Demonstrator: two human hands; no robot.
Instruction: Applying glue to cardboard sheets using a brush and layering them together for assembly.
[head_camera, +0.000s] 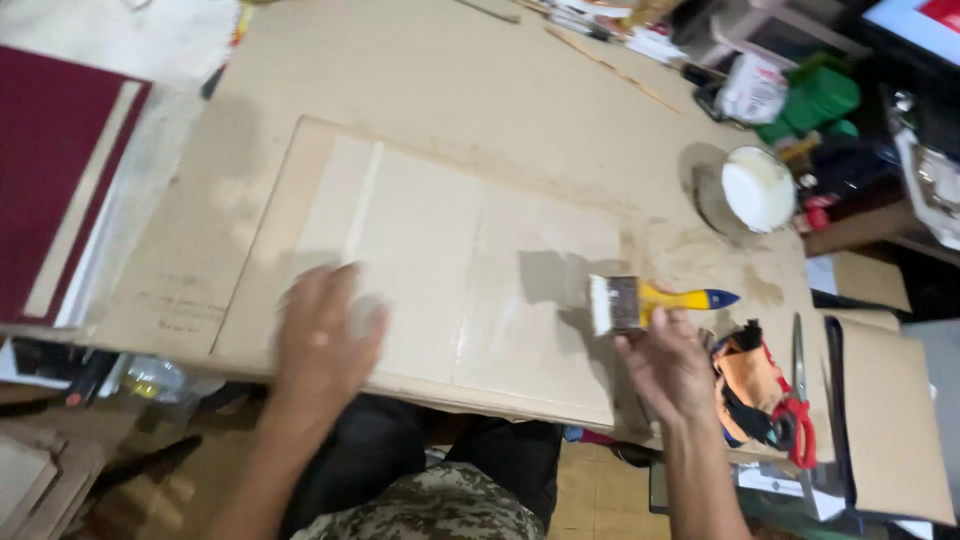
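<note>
My left hand (322, 335) lies flat, fingers spread, on the near left part of a pale cardboard sheet (440, 260) that rests on a larger brown board (420, 70). My right hand (668, 362) grips a flat paintbrush (650, 300) with a yellow and blue handle, its white bristles pointing left over the sheet's right edge. The sheet's right half looks shiny and wet. The left hand is blurred.
A white bowl-like tub (758, 187) stands at the right on the stained board. Red-handled scissors (798, 410) and an orange and black cloth (745, 385) lie near my right wrist. A dark red book cover (50, 170) is at far left. Clutter fills the back right.
</note>
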